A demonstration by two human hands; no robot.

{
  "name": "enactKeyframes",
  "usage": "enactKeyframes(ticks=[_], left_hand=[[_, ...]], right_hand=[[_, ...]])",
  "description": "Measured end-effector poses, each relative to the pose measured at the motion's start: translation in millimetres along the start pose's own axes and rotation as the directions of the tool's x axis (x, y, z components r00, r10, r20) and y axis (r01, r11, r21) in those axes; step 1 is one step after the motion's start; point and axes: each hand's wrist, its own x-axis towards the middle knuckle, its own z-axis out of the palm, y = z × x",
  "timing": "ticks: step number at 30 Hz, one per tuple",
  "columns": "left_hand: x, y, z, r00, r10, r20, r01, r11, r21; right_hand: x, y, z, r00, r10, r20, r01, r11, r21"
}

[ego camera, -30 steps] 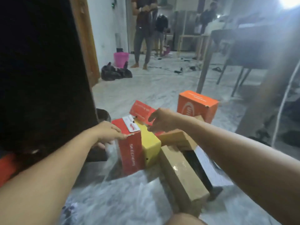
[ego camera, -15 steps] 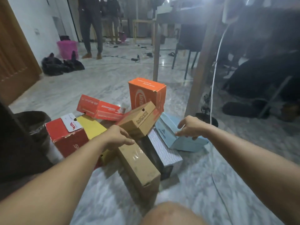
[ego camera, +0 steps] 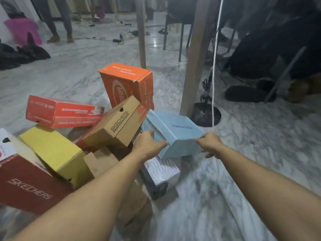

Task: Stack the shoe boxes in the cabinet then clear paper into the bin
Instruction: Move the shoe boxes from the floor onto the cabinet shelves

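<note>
A: Target is the blue box point(ego camera: 171, 134), tilted at the right edge of the pile, its near end propped on a white patterned box point(ego camera: 160, 172). Far end sits by the table leg point(ego camera: 195, 66)

B: Hands?

A: Left hand point(ego camera: 147, 145) curls round the near left corner, fingers on the end face. Right hand point(ego camera: 211, 144) grips the near right corner, thumb on top, fingers tucked under. Both hold it

B: Neighbours?

A: Tan box point(ego camera: 115, 126) leans close on its left, resting across the pile; whether they touch I cannot tell. Orange box point(ego camera: 129, 86) stands upright behind. Yellow box point(ego camera: 52, 150) and dark red box point(ego camera: 29, 185) lie well to the left. A white cord point(ego camera: 215, 66) hangs just beside the right hand

B: Step in hand?

A: Judged as the first lift; cabinet and bin not in view. Advice: raise the box straight up and toward the body, keep the lid pinned with the thumbs, level it before turning

B: Risks?

A: Dragging sideways could nudge the tan box and slump the pile. Right wrist could snag the cord. Box looks light, so a steady two-handed carry should do
</note>
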Motion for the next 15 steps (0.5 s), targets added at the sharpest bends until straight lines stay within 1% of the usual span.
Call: enactKeyframes(ticks=[4,7,11,13,15], left_hand=[[25.6,6.0,29.3,0.998,-0.021,-0.054,0.019,1.000,-0.021],[44.8,1.6,47.7,0.994,-0.058,-0.097,0.052,0.996,-0.070],[55.1,1.7,60.2,0.985,-0.146,-0.088,0.138,0.986,-0.089],[58.9,0.3,63.2,0.984,-0.165,-0.062,0.158,0.981,-0.110],[62.0,-1.3,64.0,0.984,-0.176,-0.021,0.171,0.973,-0.154]], right_hand=[[38.4,13.6,5.6,0.992,0.128,-0.002,-0.126,0.980,0.154],[64.0,22.4,11.1,0.983,0.178,0.037,-0.181,0.950,0.253],[90.9,31.5,14.2,0.974,0.222,0.053,-0.226,0.911,0.344],[95.3,29.9,12.9,0.973,0.223,0.061,-0.229,0.891,0.392],[99.9,29.5,12.5,0.973,0.216,0.083,-0.231,0.891,0.391]])
